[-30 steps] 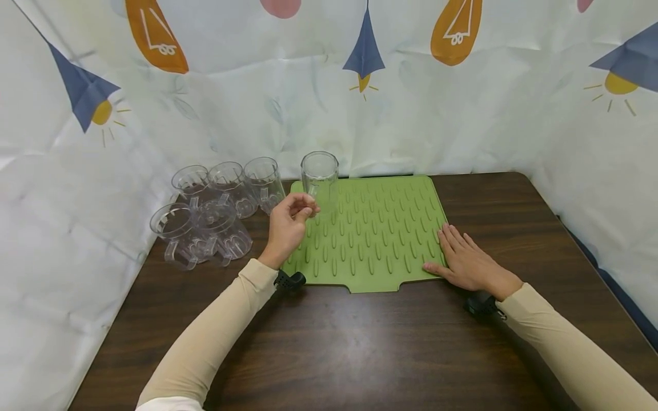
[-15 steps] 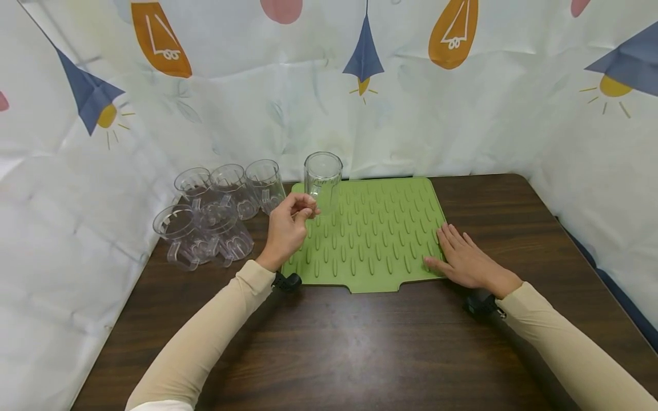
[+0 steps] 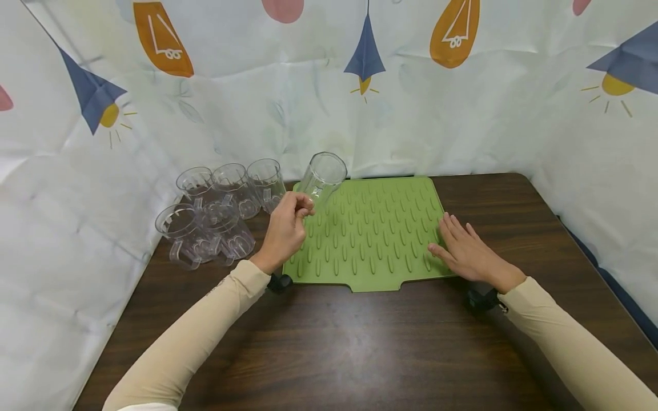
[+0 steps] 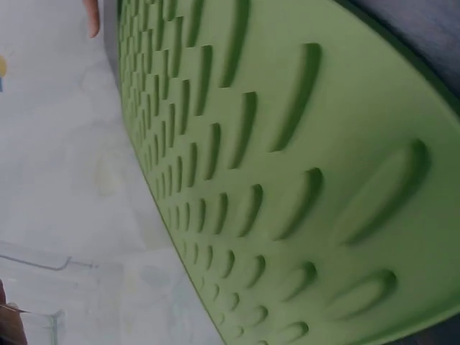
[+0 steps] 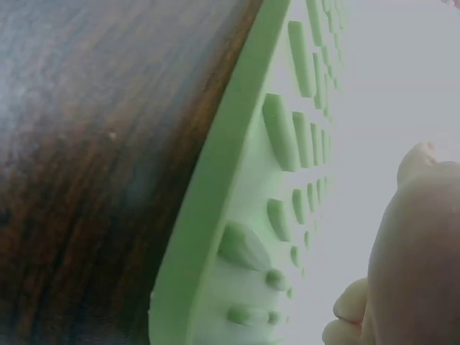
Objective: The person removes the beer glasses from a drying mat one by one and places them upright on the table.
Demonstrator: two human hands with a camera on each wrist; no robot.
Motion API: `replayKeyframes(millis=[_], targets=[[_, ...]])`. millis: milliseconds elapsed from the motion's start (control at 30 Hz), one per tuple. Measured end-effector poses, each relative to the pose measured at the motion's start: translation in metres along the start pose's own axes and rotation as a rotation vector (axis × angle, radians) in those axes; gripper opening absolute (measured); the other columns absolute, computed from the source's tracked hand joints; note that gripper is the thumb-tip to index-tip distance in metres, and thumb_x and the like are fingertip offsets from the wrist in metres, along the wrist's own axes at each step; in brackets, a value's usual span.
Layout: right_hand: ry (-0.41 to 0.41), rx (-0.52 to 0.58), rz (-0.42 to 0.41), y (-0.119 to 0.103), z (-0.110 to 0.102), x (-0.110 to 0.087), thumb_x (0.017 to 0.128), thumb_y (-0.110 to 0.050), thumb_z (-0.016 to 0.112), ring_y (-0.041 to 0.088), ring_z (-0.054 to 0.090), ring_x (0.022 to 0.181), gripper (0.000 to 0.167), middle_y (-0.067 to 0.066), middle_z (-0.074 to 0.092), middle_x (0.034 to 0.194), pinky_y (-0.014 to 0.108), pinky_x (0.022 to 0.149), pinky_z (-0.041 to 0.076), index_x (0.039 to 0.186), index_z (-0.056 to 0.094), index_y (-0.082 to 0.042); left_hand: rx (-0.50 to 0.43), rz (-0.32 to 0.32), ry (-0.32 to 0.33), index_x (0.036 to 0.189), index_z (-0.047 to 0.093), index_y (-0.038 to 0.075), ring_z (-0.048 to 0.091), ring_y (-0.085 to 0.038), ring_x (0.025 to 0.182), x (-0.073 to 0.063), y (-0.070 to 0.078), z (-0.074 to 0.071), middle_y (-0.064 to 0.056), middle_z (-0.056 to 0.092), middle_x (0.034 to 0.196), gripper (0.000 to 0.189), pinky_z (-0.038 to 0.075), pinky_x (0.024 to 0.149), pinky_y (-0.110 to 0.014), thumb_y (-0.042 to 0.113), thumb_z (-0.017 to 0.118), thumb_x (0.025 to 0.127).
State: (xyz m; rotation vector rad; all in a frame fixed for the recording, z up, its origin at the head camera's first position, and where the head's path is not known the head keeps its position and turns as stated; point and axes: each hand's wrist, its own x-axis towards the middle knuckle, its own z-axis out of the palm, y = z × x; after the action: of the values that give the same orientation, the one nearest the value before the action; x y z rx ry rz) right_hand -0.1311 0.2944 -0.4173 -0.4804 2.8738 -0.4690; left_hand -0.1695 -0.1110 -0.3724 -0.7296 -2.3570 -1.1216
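My left hand (image 3: 285, 228) pinches the handle of a clear mug (image 3: 329, 171) above the back left part of a green ridged mat (image 3: 377, 282). The mug leans, its rounded upper end toward the right; the handle is mostly hidden by my fingers. Part of that clear mug (image 4: 79, 295) also shows at the lower left of the left wrist view. At the mat's right edge is my right hand (image 3: 473, 251), fingers straight and thumb out, holding nothing. Whether it touches the mat I cannot tell.
Several clear mugs stand grouped on the left of the dark wooden table (image 3: 339, 354), the nearest one a mug (image 3: 177, 222) at front left. Another mug (image 3: 266, 185) is close to the mat's back left corner. A patterned white sheet (image 3: 308, 103) hangs behind.
The held mug has tipped from nearly upright to leaning right, staying above the mat. My right hand has shifted slightly and seems raised from where it lay on the mat's edge.
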Motion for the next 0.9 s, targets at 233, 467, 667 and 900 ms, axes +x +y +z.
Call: replayKeyframes(millis=[233, 467, 667, 900], targets=[[0.003, -0.003, -0.012, -0.003, -0.006, 0.002, 0.110, -0.051, 0.039, 0.051, 0.003, 0.160, 0.085, 0.033, 0.001, 0.171, 0.074, 0.126, 0.005, 0.161, 0.008, 0.010, 0.136, 0.123, -0.073, 0.108, 0.053, -0.003, 0.065, -0.030, 0.095, -0.005, 0.004, 0.001, -0.020, 0.055, 0.103, 0.037, 0.063, 0.086, -0.034, -0.028, 0.035, 0.087], [0.006, -0.005, -0.019, -0.004, -0.009, 0.004, 0.111, -0.050, 0.037, 0.051, 0.001, 0.160, 0.084, 0.033, -0.001, 0.171, 0.073, 0.127, 0.005, 0.161, 0.006, 0.010, 0.228, 0.238, -0.161, 0.109, 0.050, -0.003, 0.063, -0.028, 0.097, -0.010, 0.011, 0.002, -0.018, 0.051, 0.104, 0.057, 0.063, 0.086, -0.031, -0.033, 0.037, 0.062], [0.021, -0.001, -0.023, -0.006, -0.012, 0.006, 0.111, -0.051, 0.036, 0.049, -0.002, 0.161, 0.085, 0.030, -0.005, 0.172, 0.072, 0.128, 0.003, 0.162, 0.003, 0.008, 0.355, 0.400, -0.165, 0.107, 0.055, -0.003, 0.052, -0.024, 0.084, -0.014, 0.017, 0.002, -0.015, 0.052, 0.097, 0.055, 0.053, 0.072, -0.032, -0.031, 0.042, 0.062], [0.063, 0.005, -0.010, -0.014, -0.017, 0.010, 0.110, -0.055, 0.035, 0.045, -0.003, 0.162, 0.086, 0.022, -0.012, 0.173, 0.071, 0.129, -0.002, 0.163, -0.004, 0.001, 0.414, 0.496, -0.160, 0.106, 0.056, -0.003, 0.046, -0.024, 0.078, -0.015, 0.024, 0.005, -0.013, 0.052, 0.093, 0.050, 0.045, 0.068, -0.032, -0.029, 0.042, 0.067]])
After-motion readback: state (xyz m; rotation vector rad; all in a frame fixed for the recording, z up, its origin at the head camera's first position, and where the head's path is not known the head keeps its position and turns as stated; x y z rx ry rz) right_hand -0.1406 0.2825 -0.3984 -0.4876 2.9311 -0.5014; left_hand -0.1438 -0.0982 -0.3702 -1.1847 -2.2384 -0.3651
